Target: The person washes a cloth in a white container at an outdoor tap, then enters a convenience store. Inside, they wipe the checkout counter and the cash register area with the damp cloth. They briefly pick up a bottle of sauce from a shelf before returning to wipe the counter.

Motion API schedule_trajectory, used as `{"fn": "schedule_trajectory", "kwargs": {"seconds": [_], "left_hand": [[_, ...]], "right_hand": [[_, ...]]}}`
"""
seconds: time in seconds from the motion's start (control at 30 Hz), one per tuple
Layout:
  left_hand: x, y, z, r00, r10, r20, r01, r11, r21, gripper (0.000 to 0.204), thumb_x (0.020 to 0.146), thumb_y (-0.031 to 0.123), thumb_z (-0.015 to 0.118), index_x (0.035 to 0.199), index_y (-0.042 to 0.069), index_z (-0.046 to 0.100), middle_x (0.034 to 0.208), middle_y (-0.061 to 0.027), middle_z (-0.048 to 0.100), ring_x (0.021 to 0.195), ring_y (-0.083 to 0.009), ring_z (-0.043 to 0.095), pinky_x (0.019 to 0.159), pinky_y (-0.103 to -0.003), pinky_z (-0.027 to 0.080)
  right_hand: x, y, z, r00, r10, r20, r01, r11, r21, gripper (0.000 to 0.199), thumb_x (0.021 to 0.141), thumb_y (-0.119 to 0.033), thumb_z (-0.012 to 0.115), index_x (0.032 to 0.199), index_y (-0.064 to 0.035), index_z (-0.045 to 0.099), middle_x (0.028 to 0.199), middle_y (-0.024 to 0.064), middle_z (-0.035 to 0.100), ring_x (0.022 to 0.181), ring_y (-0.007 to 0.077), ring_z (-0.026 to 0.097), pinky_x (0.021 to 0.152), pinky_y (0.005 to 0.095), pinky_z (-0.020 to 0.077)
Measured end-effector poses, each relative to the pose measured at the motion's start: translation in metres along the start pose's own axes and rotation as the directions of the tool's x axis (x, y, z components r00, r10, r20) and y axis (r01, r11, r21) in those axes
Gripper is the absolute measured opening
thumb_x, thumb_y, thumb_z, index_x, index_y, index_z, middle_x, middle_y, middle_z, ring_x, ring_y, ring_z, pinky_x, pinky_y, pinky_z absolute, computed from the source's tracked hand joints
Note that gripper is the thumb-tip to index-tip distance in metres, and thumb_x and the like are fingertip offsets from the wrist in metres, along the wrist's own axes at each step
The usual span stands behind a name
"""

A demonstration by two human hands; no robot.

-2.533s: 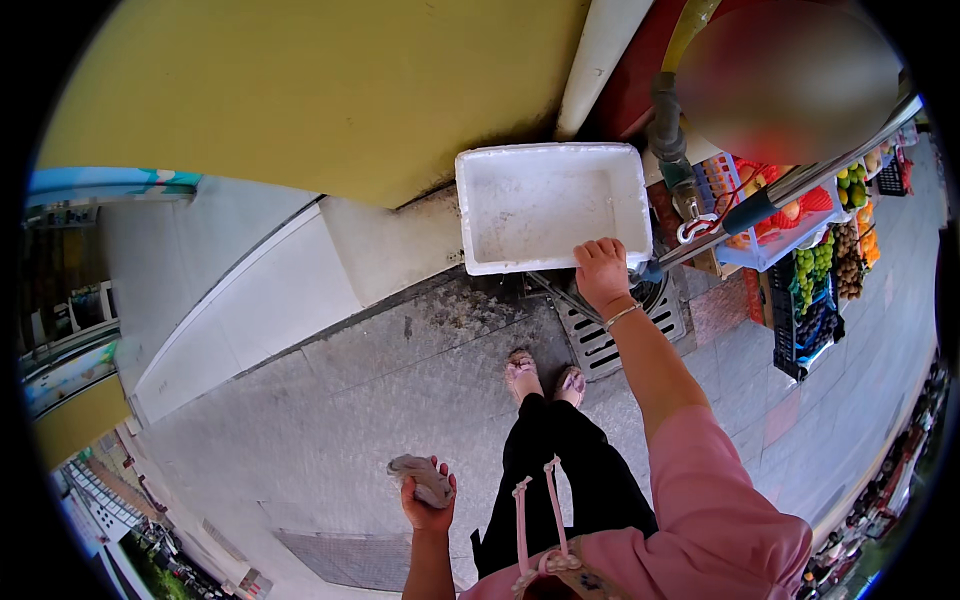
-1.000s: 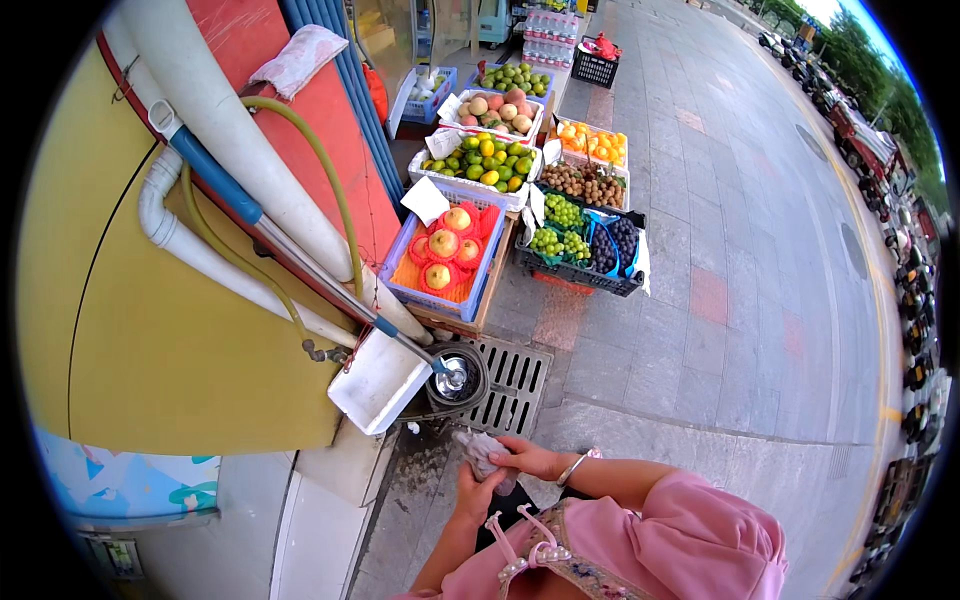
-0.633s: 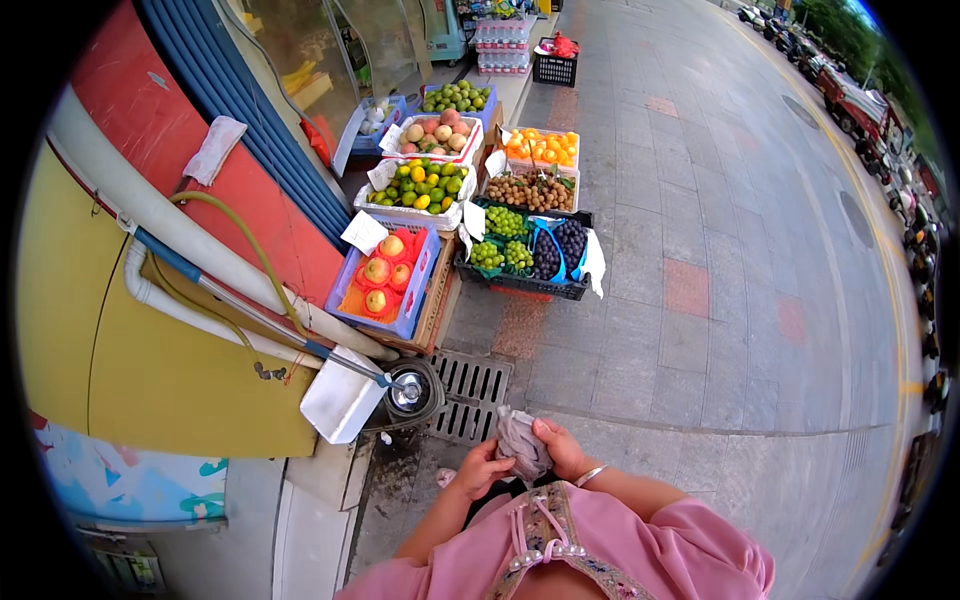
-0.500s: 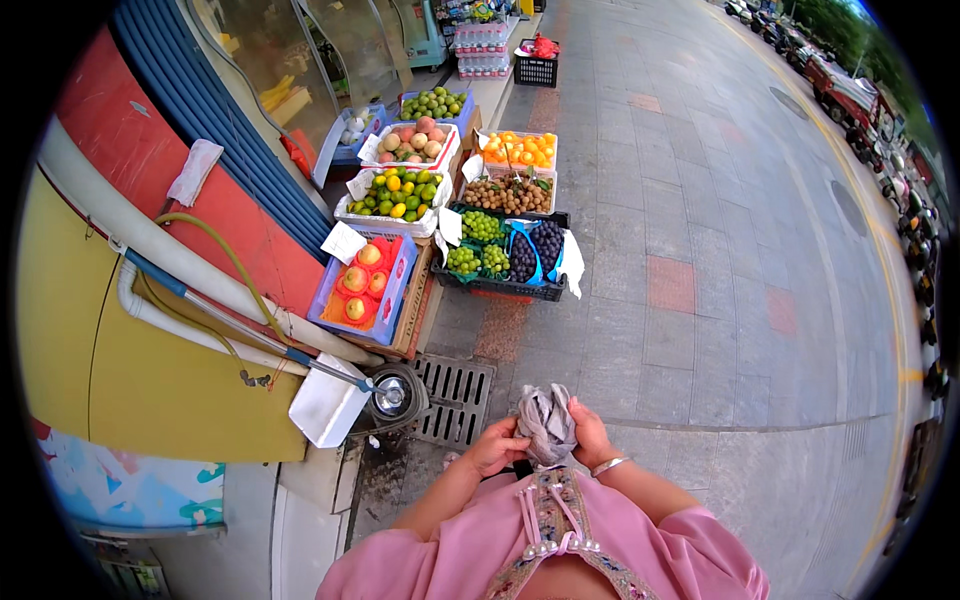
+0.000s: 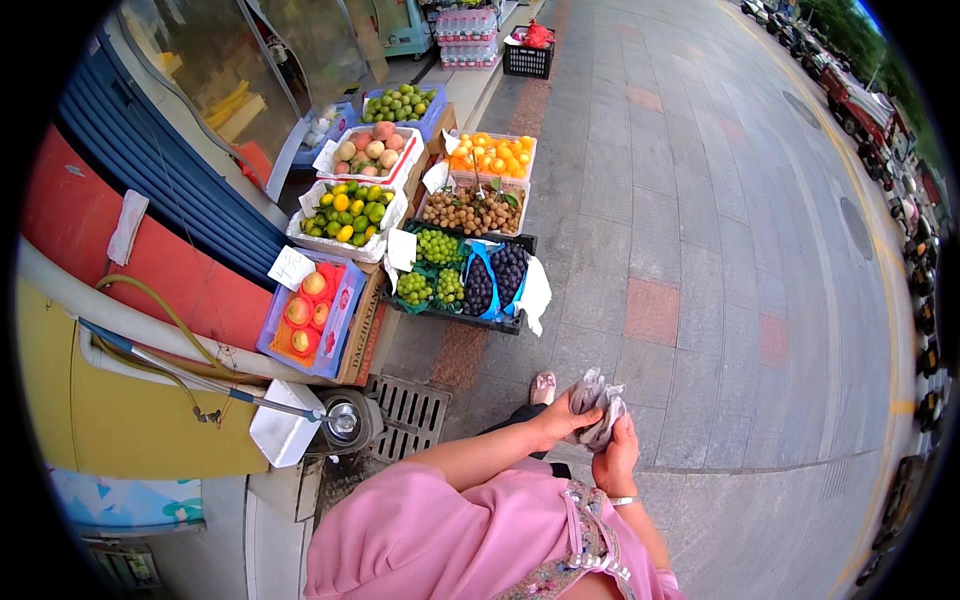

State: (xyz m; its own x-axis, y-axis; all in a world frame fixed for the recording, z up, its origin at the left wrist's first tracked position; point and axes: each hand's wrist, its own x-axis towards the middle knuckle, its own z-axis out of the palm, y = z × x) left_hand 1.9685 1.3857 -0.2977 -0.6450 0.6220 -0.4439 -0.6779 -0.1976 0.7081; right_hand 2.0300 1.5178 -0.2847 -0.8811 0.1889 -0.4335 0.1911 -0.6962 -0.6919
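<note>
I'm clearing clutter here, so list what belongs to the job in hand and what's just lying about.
In the job:
- crumpled grey bundle
- left hand and right hand, both holding it

Lying about:
- white foam box
- long pole
- black grape crate

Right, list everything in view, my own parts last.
Bundle: one, crumpled grey, centre right
Foam box: one, white, lower left
Pole: one, blue and silver, across foam box
Tub: one, dark, beside foam box
Drain grate: one, grey, beside tub
Netted fruit: four, reddish, left
Citrus: many, green and yellow, behind netted fruit
Peach-like fruit: many, pinkish, behind citrus
Round fruit: many, green, upper left
Orange fruit: many, orange, top centre
Grapes: several bunches, green and purple, centre
Brown fruit: many, brown, behind grapes
Bottle packs: several, clear, top
Vehicles: many, mixed, right edge
Top: one, pink, bottom
Left hand: one, bare, on bundle
Right hand: one, bare, on bundle
</note>
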Motion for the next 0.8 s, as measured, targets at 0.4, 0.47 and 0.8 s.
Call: {"fn": "schedule_trajectory", "kwargs": {"seconds": [0.4, 0.47, 0.8], "left_hand": [[0.236, 0.188, 0.026, 0.995, 0.013, -0.100, -0.034, 0.976, -0.217, 0.041, 0.079, 0.028, 0.075, 0.110, 0.006, 0.059, 0.103, -0.0044, 0.064, 0.094, -0.0141, 0.060, 0.082, -0.030, 0.048], [0.267, 0.206, 0.026, 0.985, 0.050, -0.167, -0.095, 0.957, -0.275, 0.035, 0.080, 0.023, 0.075, 0.106, 0.005, 0.061, 0.100, -0.0047, 0.064, 0.091, -0.0140, 0.060, 0.080, -0.030, 0.049], [0.441, 0.310, 0.037, 0.906, 0.118, -0.407, -0.338, 0.782, -0.524, 0.029, 0.082, 0.014, 0.069, 0.109, 0.008, 0.058, 0.103, -0.0069, 0.062, 0.097, -0.0216, 0.061, 0.087, -0.042, 0.049]], "right_hand": [[0.250, -0.192, 0.026, 0.992, 0.068, -0.103, -0.032, 0.947, 0.321, 0.036, 0.099, -0.030, 0.037, 0.120, -0.0046, 0.053, 0.121, 0.0108, 0.058, 0.111, 0.0271, 0.054, 0.100, 0.0443, 0.0410], [0.284, -0.208, 0.017, 0.998, 0.044, -0.055, -0.025, 0.949, 0.313, 0.036, 0.099, -0.028, 0.039, 0.123, -0.0049, 0.052, 0.127, 0.0099, 0.054, 0.117, 0.0273, 0.051, 0.103, 0.0453, 0.0383], [0.512, -0.338, 0.022, 0.988, 0.101, 0.121, -0.139, 0.919, 0.368, 0.036, 0.099, -0.040, 0.038, 0.118, -0.0145, 0.054, 0.118, 0.0048, 0.058, 0.107, 0.0270, 0.055, 0.096, 0.0468, 0.0431]]}}
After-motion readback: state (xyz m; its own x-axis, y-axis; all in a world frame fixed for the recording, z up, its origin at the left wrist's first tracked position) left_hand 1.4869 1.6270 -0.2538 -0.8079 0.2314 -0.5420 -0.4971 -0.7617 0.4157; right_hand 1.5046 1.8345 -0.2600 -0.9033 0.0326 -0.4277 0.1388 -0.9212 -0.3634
